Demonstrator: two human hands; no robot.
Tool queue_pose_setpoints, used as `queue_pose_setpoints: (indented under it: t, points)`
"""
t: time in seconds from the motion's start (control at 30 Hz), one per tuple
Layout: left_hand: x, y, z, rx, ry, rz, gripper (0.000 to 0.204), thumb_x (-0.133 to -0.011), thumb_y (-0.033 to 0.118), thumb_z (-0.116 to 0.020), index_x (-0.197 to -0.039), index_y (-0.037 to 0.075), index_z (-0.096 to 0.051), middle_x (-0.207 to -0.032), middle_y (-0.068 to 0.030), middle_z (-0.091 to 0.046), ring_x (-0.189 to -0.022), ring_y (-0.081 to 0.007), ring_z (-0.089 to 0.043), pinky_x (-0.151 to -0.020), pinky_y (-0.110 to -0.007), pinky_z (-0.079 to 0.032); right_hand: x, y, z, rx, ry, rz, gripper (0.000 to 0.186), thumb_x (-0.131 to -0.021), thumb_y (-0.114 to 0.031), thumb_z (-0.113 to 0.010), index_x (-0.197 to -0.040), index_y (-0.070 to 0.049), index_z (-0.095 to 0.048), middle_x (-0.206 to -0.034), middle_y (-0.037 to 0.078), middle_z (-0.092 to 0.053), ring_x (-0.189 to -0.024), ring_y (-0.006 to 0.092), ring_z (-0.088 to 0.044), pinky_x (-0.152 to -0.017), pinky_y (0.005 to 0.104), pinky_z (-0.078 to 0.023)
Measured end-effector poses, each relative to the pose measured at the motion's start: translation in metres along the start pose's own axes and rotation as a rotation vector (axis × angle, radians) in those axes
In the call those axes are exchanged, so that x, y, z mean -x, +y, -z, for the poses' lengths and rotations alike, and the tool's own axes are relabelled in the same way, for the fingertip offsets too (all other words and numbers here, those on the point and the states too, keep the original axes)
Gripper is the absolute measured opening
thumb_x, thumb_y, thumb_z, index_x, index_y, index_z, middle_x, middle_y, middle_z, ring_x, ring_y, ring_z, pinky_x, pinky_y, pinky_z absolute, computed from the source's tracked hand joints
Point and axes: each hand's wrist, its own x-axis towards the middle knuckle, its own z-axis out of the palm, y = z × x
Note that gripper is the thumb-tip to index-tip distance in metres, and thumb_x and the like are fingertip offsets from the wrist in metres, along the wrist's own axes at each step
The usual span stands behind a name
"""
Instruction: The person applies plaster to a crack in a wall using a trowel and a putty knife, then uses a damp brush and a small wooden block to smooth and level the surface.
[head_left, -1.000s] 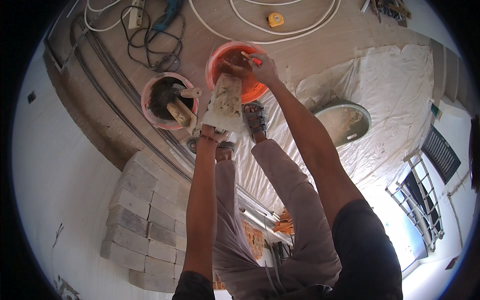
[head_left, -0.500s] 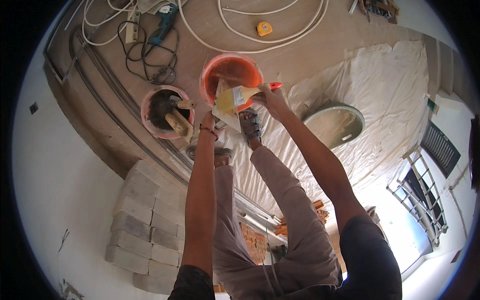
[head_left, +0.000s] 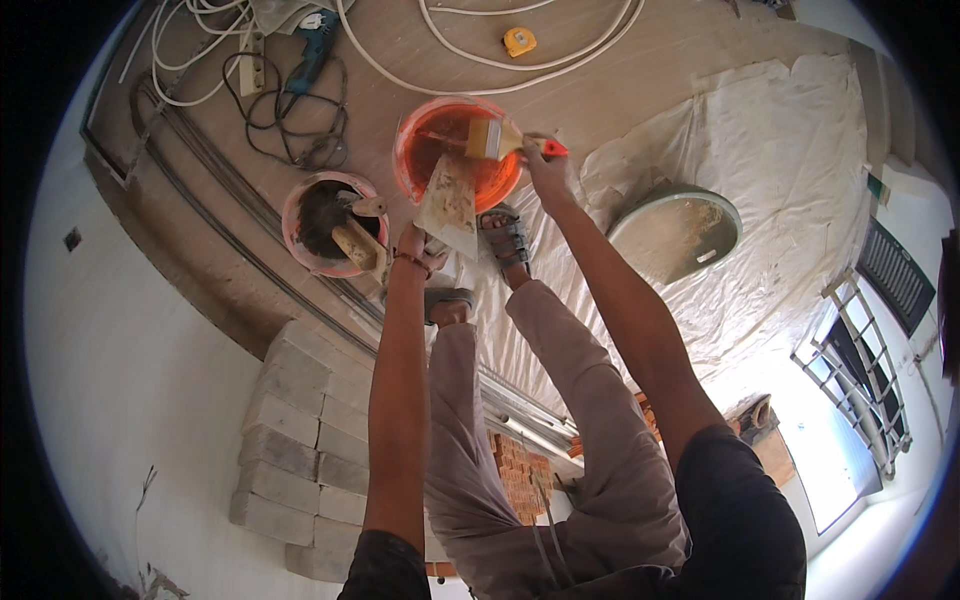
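Observation:
My right hand is closed round the handle of a paintbrush with a red handle tip and pale bristles. The bristles point left, over the orange bucket. Wet reddish-looking contents show inside it; how full it is I cannot tell. My left hand grips a flat plastering trowel, its smeared metal blade reaching over the bucket's near rim. The trowel's handle is hidden beneath the blade and my fingers. Just left stands a second bucket, with wooden-handled tools leaning in it.
A blue drill and its tangled cord lie at the far left, near white cable loops. A yellow tape measure rests beyond the bucket. Plastic sheeting carries a grey-green tub on the right. Stacked blocks stand left of my legs.
The paintbrush has moved off the trowel blade and away from me, over the orange bucket. The trowel's blade now shows uncovered; my left hand still holds it.

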Motion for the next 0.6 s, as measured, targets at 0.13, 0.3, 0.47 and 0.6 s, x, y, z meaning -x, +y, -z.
queue_pose_setpoints:
  t: [0.13, 0.3, 0.47, 0.6]
  points:
    - [0.002, 0.011, 0.007, 0.110, 0.047, 0.034, 0.032, -0.090, 0.037, -0.053, -0.115, 0.018, -0.057, -0.104, 0.0009, -0.065, -0.088, -0.0172, -0.063, -0.069, -0.034, -0.053, -0.003, -0.009, -0.030, 0.499, -0.134, 0.447, 0.024, -0.083, -0.018, -0.065, -0.106, -0.010, -0.066, -0.100, 0.014, -0.067, -0.091, 0.0260, -0.066, -0.080, 0.0334, -0.051]
    - [-0.048, 0.021, 0.056, 0.137, 0.074, -0.049, 0.030, -0.090, 0.037, -0.054, -0.115, 0.020, -0.056, -0.101, 0.0037, -0.064, -0.088, -0.0125, -0.062, -0.066, -0.032, -0.052, 0.011, -0.042, -0.043, 0.566, -0.247, 0.125, 0.029, -0.088, -0.026, -0.063, -0.108, -0.004, -0.064, -0.092, 0.013, -0.067, -0.082, 0.0191, -0.067, -0.074, 0.0308, -0.052]
    - [-0.020, 0.008, 0.017, 0.125, 0.099, -0.086, 0.030, -0.090, 0.037, -0.055, -0.114, 0.020, -0.056, -0.103, 0.0029, -0.064, -0.087, -0.0138, -0.064, -0.069, -0.033, -0.054, 0.061, -0.063, 0.003, -0.100, -0.135, -0.220, 0.032, -0.090, -0.024, -0.059, -0.105, 0.004, -0.057, -0.091, 0.014, -0.065, -0.077, 0.0187, -0.068, -0.066, 0.0283, -0.056]
    - [0.001, 0.010, 0.010, 0.166, 0.119, -0.120, 0.032, -0.090, 0.039, -0.054, -0.117, 0.020, -0.057, -0.109, 0.0028, -0.064, -0.093, -0.0159, -0.064, -0.076, -0.035, -0.055, 0.080, -0.075, -0.015, -0.333, -0.195, -0.472, 0.028, -0.091, -0.022, -0.057, -0.103, 0.003, -0.055, -0.092, 0.014, -0.064, -0.077, 0.0190, -0.068, -0.064, 0.0267, -0.058]
